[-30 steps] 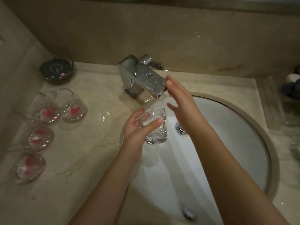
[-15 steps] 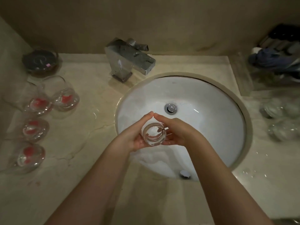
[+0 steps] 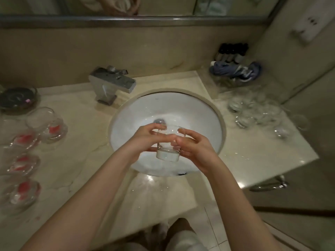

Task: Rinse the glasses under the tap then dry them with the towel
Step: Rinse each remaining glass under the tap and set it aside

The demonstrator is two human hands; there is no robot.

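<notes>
At the far left edge of the countertop (image 3: 87,160) a dark round dish (image 3: 17,99) sits near the back wall. In front of it, along that left edge, stand my unwashed glasses (image 3: 48,126), a cluster running toward the near corner, each showing a red patch inside. The chrome tap (image 3: 112,84) rises at the back, left of the sink (image 3: 215,124), its spout pointing toward the bowl; I see no water running from it.

Over the middle of the sink my left hand (image 3: 145,140) curls round the left side of a clear glass (image 3: 167,145), thumb and fingers wrapped on its wall. The glass is tipped, its thick base toward me and its mouth pointing away toward the drain. My right hand (image 3: 194,147) grips the glass from the right side, fingers bent over its upper wall, so both hands hold it between them above the bowl, touching nothing else.

Right of the sink, on the raised part of the countertop near the right edge, a group of clear glasses (image 3: 253,113) stands close together, blurred. Behind them, in the back right corner, a blue cloth (image 3: 235,71) lies bunched, with a row of small dark bottles (image 3: 232,52) against the wall behind it.
</notes>
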